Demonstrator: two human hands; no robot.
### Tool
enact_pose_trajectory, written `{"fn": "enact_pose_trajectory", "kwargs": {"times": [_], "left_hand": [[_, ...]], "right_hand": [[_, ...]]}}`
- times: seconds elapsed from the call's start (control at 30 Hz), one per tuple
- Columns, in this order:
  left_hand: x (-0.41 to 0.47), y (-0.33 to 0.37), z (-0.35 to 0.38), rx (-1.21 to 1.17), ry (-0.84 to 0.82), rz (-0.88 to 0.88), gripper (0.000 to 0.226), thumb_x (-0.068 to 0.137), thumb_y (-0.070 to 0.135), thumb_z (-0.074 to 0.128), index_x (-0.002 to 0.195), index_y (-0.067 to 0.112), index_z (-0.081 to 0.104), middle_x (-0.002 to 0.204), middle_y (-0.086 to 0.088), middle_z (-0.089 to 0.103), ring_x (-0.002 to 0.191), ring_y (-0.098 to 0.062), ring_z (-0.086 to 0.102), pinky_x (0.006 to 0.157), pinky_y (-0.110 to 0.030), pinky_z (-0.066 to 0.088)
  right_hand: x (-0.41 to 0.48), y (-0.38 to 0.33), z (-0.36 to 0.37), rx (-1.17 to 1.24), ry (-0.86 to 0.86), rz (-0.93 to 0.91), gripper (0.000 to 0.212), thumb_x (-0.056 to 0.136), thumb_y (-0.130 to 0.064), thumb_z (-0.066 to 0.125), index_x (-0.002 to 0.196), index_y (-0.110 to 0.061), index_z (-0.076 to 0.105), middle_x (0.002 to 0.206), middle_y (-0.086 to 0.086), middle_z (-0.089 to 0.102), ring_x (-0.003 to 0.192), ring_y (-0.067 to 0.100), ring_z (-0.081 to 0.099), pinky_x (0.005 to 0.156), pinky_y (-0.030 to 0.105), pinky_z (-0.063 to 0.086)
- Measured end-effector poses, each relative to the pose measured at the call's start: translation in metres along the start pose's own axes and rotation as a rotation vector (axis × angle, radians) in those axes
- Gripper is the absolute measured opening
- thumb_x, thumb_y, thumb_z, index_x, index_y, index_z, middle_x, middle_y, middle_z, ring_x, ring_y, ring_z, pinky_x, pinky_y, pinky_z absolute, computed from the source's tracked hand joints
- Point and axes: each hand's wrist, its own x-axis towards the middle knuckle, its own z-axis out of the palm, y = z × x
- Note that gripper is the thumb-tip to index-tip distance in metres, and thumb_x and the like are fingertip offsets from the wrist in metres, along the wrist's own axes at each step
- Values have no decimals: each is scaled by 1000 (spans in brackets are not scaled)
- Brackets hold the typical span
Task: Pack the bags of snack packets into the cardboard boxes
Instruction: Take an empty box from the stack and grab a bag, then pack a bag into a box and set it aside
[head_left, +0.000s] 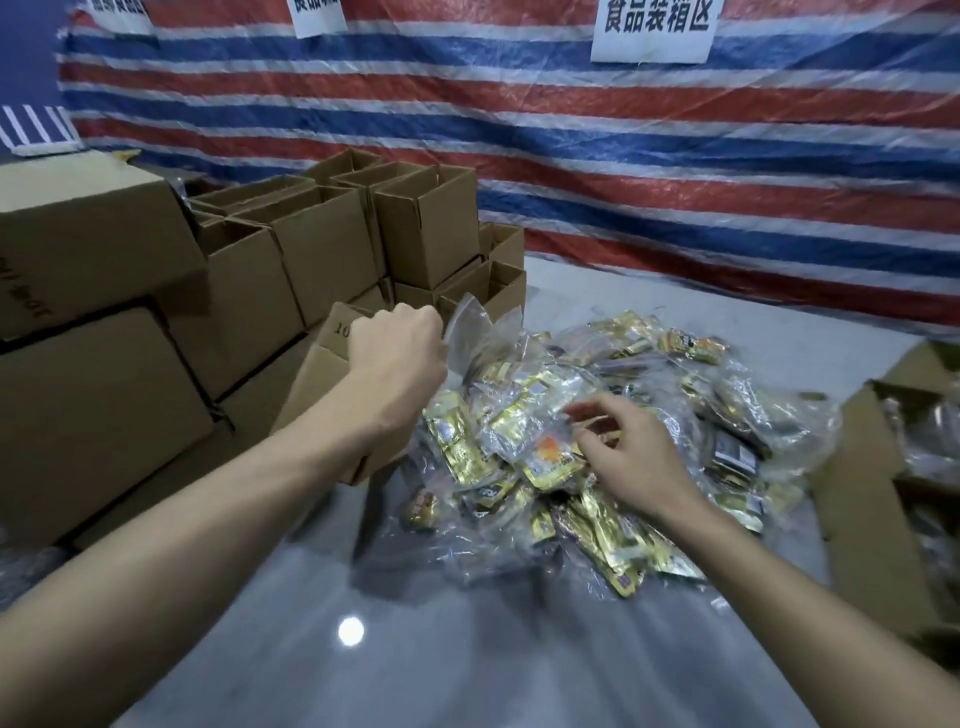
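Observation:
A heap of clear plastic bags filled with gold snack packets lies on the grey floor in the middle. My left hand grips the top edge of one clear bag at the heap's left side, right beside a small open cardboard box that tilts toward the heap. My right hand rests on the same bag lower down, fingers curled and pinching its plastic.
Stacks of open and closed cardboard boxes fill the left side. A large open box with more bags stands at the right edge. A striped red, white and blue tarp hangs behind. Bare grey floor lies in front.

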Motion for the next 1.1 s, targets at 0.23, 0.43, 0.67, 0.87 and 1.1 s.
{"fn": "enact_pose_trajectory", "kwargs": {"times": [0.23, 0.43, 0.67, 0.87, 1.1], "left_hand": [[-50, 48, -56, -130, 14, 231, 10, 82, 24, 62, 86, 18, 55, 79, 0, 48, 80, -29, 55, 68, -35, 34], [-97, 65, -42, -520, -320, 384, 12, 76, 22, 71, 68, 22, 62, 69, 6, 64, 69, -14, 61, 57, -31, 48], [-145, 66, 27, -542, -513, 460, 15, 70, 21, 75, 68, 22, 60, 69, 8, 60, 66, -8, 57, 60, -34, 50], [-174, 68, 76, -607, -601, 514, 17, 74, 7, 69, 74, 20, 58, 81, 4, 61, 79, -16, 57, 72, -37, 50], [-153, 95, 95, -638, -357, 433, 28, 87, 2, 57, 103, 24, 62, 106, 7, 62, 103, -13, 56, 89, -34, 48]], "right_hand": [[-32, -5, -36, 51, 124, -10, 19, 100, -37, 52, 117, -35, 60, 109, -20, 62, 93, -18, 55, 66, 6, 45], [-67, 25, -66, -51, 146, 311, 33, 92, -50, 57, 120, -32, 51, 129, 4, 55, 117, 20, 54, 101, 45, 44], [-135, 60, -71, -144, -233, 470, 73, 83, -20, 72, 144, -31, 36, 132, 6, 51, 92, 13, 65, 68, 22, 51], [-156, 80, -66, -347, -406, 526, 36, 85, -20, 69, 118, -12, 60, 101, 0, 55, 95, 23, 58, 72, 29, 44], [-157, 64, -57, -214, -455, 629, 8, 86, -16, 52, 88, -8, 52, 80, 11, 61, 61, 24, 58, 50, 31, 47]]}}
